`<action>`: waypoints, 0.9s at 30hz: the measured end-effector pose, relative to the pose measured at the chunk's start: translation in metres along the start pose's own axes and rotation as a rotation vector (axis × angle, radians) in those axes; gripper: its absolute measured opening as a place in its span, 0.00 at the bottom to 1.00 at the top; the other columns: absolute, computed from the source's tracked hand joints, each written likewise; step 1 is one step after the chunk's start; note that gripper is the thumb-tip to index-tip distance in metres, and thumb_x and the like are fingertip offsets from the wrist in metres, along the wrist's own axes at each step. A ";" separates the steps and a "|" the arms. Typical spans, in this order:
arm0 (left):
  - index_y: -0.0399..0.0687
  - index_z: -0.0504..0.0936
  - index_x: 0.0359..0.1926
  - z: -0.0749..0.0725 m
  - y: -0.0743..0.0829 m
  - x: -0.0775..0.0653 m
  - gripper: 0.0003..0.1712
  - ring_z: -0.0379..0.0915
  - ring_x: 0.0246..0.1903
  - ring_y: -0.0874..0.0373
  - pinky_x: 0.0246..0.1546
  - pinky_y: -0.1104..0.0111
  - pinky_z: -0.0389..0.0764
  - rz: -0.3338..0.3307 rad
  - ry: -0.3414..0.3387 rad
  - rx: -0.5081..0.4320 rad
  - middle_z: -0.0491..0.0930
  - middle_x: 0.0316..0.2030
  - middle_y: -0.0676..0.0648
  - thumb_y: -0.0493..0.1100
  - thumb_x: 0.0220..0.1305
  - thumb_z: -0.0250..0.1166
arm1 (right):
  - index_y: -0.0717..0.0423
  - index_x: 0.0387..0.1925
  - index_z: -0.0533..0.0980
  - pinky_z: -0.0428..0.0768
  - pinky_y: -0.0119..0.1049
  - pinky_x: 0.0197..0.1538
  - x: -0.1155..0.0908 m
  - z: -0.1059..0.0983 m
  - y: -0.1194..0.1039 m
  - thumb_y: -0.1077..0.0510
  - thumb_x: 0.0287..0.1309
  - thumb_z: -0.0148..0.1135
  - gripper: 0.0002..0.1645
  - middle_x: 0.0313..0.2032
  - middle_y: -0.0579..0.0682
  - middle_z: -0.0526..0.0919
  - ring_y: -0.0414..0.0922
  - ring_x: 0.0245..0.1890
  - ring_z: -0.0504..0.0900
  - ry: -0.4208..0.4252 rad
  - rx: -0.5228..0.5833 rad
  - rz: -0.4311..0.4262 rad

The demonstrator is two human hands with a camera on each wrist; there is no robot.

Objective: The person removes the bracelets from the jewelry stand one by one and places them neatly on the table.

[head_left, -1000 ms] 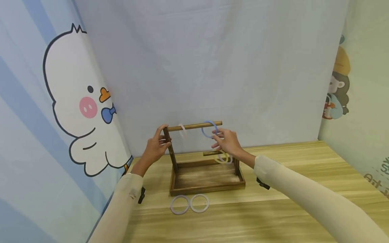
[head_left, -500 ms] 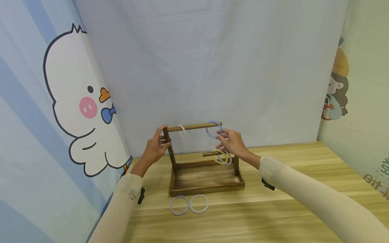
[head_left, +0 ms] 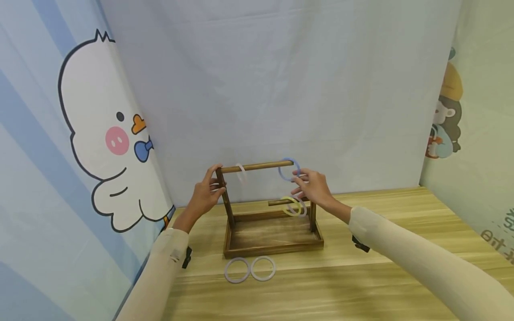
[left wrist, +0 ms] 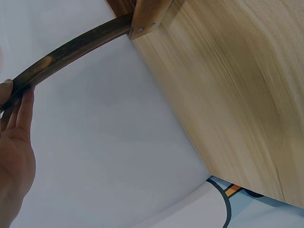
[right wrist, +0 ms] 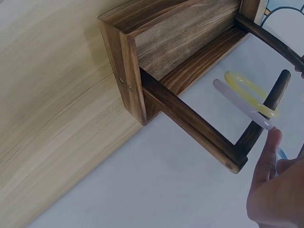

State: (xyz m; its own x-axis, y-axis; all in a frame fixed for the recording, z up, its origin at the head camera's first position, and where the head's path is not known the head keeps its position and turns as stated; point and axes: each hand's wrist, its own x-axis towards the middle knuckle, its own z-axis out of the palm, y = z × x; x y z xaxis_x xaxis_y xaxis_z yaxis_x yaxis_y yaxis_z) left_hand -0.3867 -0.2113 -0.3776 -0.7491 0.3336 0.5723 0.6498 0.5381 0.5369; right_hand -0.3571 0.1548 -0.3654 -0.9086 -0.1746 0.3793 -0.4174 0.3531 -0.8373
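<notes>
My right hand (head_left: 315, 187) pinches a blue ring (head_left: 279, 173) at the free end of the upper bar (head_left: 261, 166) of a dark wooden rack. Whether the bar's tip is still inside that ring is hard to tell. My left hand (head_left: 205, 196) grips the top of the rack's left post (left wrist: 71, 50), thumb and fingers on opposite sides. A pale pink ring (head_left: 241, 171) hangs on the upper bar nearer that post. On the lower bar (right wrist: 280, 90) hang a yellow ring (right wrist: 247, 84) and a pale lilac ring (right wrist: 237, 100). The right wrist view mostly hides the blue ring behind the fingers.
Two pale rings lie flat before the rack: a lilac ring (head_left: 237, 281) on the left and a whitish ring (head_left: 263, 280) beside it. The rack's tray base (head_left: 273, 250) stands on a wooden table (head_left: 381, 267). A pale curtain (head_left: 321, 89) hangs behind.
My right hand has drawn the blue ring rightward along the upper bar to its free end. The left hand stays on the post, and the other rings have hardly moved.
</notes>
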 end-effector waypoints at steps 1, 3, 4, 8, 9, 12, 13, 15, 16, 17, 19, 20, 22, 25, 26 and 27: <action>0.48 0.59 0.77 0.000 0.000 0.000 0.45 0.86 0.48 0.37 0.48 0.55 0.89 0.001 0.002 0.002 0.85 0.49 0.30 0.26 0.66 0.69 | 0.70 0.60 0.76 0.91 0.40 0.30 0.000 -0.001 0.000 0.64 0.78 0.55 0.17 0.49 0.68 0.86 0.55 0.31 0.91 0.003 -0.002 -0.001; 0.48 0.59 0.77 0.000 0.001 0.001 0.45 0.86 0.48 0.37 0.49 0.55 0.89 0.001 0.004 0.003 0.85 0.49 0.30 0.26 0.66 0.69 | 0.70 0.61 0.76 0.91 0.39 0.30 -0.001 -0.003 0.001 0.65 0.78 0.55 0.17 0.49 0.69 0.86 0.56 0.31 0.91 0.010 -0.003 -0.005; 0.48 0.59 0.77 0.000 0.002 0.001 0.45 0.86 0.48 0.37 0.49 0.55 0.89 0.003 0.005 0.002 0.85 0.49 0.30 0.26 0.66 0.69 | 0.70 0.61 0.76 0.91 0.39 0.30 -0.002 -0.004 0.001 0.65 0.78 0.55 0.17 0.49 0.69 0.86 0.56 0.31 0.91 0.014 -0.003 -0.007; 0.47 0.59 0.77 -0.001 0.003 0.002 0.44 0.86 0.48 0.37 0.49 0.55 0.89 0.000 0.003 -0.004 0.85 0.49 0.29 0.26 0.66 0.68 | 0.71 0.61 0.76 0.91 0.38 0.29 -0.004 -0.007 0.003 0.66 0.77 0.55 0.17 0.49 0.69 0.86 0.57 0.32 0.91 0.026 0.002 -0.014; 0.48 0.59 0.77 -0.001 0.003 0.002 0.44 0.86 0.48 0.37 0.50 0.55 0.89 -0.005 0.001 -0.007 0.85 0.49 0.29 0.25 0.66 0.68 | 0.71 0.60 0.76 0.91 0.38 0.29 -0.004 -0.008 0.003 0.66 0.77 0.55 0.17 0.49 0.69 0.86 0.57 0.32 0.91 0.028 0.002 -0.017; 0.51 0.59 0.78 0.000 0.003 0.000 0.45 0.86 0.49 0.37 0.50 0.55 0.89 -0.022 -0.003 -0.014 0.84 0.50 0.29 0.25 0.66 0.68 | 0.71 0.60 0.76 0.91 0.40 0.30 -0.007 -0.010 0.004 0.66 0.77 0.55 0.17 0.48 0.69 0.86 0.58 0.32 0.91 0.027 0.005 -0.019; 0.51 0.59 0.77 0.000 0.002 0.000 0.45 0.86 0.49 0.37 0.50 0.55 0.89 -0.027 -0.004 -0.018 0.84 0.50 0.29 0.25 0.66 0.68 | 0.71 0.60 0.76 0.91 0.40 0.30 -0.008 -0.011 0.005 0.66 0.77 0.55 0.17 0.48 0.69 0.86 0.58 0.32 0.91 0.025 0.006 -0.018; 0.52 0.59 0.77 0.001 0.001 -0.001 0.45 0.86 0.49 0.37 0.50 0.56 0.89 -0.037 -0.004 -0.019 0.84 0.50 0.29 0.25 0.66 0.68 | 0.71 0.60 0.76 0.91 0.42 0.31 -0.009 -0.013 0.006 0.65 0.77 0.55 0.16 0.48 0.69 0.86 0.57 0.32 0.91 0.021 0.009 -0.009; 0.53 0.59 0.77 0.001 0.001 -0.001 0.45 0.86 0.50 0.37 0.50 0.56 0.89 -0.040 -0.005 -0.018 0.84 0.50 0.29 0.25 0.66 0.68 | 0.71 0.60 0.76 0.91 0.43 0.31 -0.010 -0.014 0.007 0.65 0.77 0.55 0.16 0.48 0.69 0.86 0.57 0.32 0.91 0.020 0.012 -0.002; 0.53 0.59 0.77 0.001 0.001 -0.001 0.45 0.86 0.50 0.37 0.49 0.56 0.89 -0.041 -0.006 -0.016 0.84 0.50 0.29 0.25 0.66 0.68 | 0.71 0.60 0.76 0.91 0.44 0.32 -0.012 -0.015 0.008 0.65 0.77 0.55 0.16 0.48 0.69 0.86 0.56 0.32 0.91 0.019 0.014 0.005; 0.53 0.59 0.77 0.001 0.001 -0.001 0.46 0.85 0.50 0.37 0.50 0.55 0.89 -0.043 -0.007 -0.014 0.84 0.51 0.29 0.25 0.66 0.68 | 0.71 0.59 0.76 0.92 0.45 0.33 -0.014 -0.016 0.009 0.65 0.77 0.55 0.16 0.48 0.69 0.86 0.56 0.32 0.91 0.014 0.016 0.023; 0.53 0.59 0.77 0.001 0.002 -0.001 0.46 0.85 0.50 0.36 0.50 0.55 0.89 -0.042 -0.007 -0.015 0.84 0.51 0.29 0.25 0.66 0.68 | 0.72 0.59 0.76 0.92 0.45 0.34 -0.016 -0.017 0.010 0.65 0.77 0.55 0.16 0.49 0.69 0.86 0.56 0.33 0.91 0.010 0.019 0.031; 0.52 0.59 0.78 0.001 0.003 -0.001 0.45 0.85 0.50 0.36 0.49 0.54 0.89 -0.039 -0.009 -0.017 0.84 0.51 0.28 0.25 0.66 0.68 | 0.72 0.59 0.76 0.92 0.43 0.34 -0.020 -0.018 0.009 0.65 0.77 0.56 0.17 0.49 0.69 0.86 0.56 0.33 0.91 -0.002 0.024 0.043; 0.52 0.59 0.77 0.000 0.004 0.000 0.45 0.85 0.50 0.36 0.49 0.54 0.89 -0.045 -0.007 -0.021 0.84 0.50 0.28 0.25 0.66 0.68 | 0.73 0.59 0.76 0.91 0.38 0.32 -0.025 -0.017 0.007 0.65 0.77 0.56 0.17 0.48 0.69 0.86 0.58 0.34 0.91 -0.026 0.043 0.045; 0.52 0.59 0.77 0.000 0.004 0.000 0.45 0.85 0.50 0.36 0.49 0.55 0.89 -0.048 -0.006 -0.024 0.84 0.50 0.29 0.25 0.66 0.68 | 0.73 0.59 0.76 0.91 0.36 0.31 -0.026 -0.017 0.006 0.65 0.77 0.56 0.17 0.48 0.69 0.86 0.58 0.34 0.91 -0.032 0.053 0.042; 0.53 0.59 0.77 0.000 0.004 0.000 0.46 0.85 0.50 0.36 0.49 0.55 0.89 -0.052 -0.005 -0.024 0.84 0.50 0.29 0.25 0.66 0.68 | 0.73 0.59 0.76 0.91 0.34 0.30 -0.026 -0.017 0.006 0.66 0.76 0.57 0.17 0.48 0.69 0.86 0.59 0.35 0.91 -0.035 0.060 0.038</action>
State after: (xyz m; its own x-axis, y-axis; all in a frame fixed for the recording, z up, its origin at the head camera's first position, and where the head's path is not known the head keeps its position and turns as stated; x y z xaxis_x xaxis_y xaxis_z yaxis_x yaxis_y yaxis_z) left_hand -0.3847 -0.2089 -0.3756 -0.7829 0.3094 0.5398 0.6124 0.5365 0.5807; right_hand -0.3356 0.1772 -0.3733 -0.9222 -0.1949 0.3339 -0.3805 0.3047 -0.8731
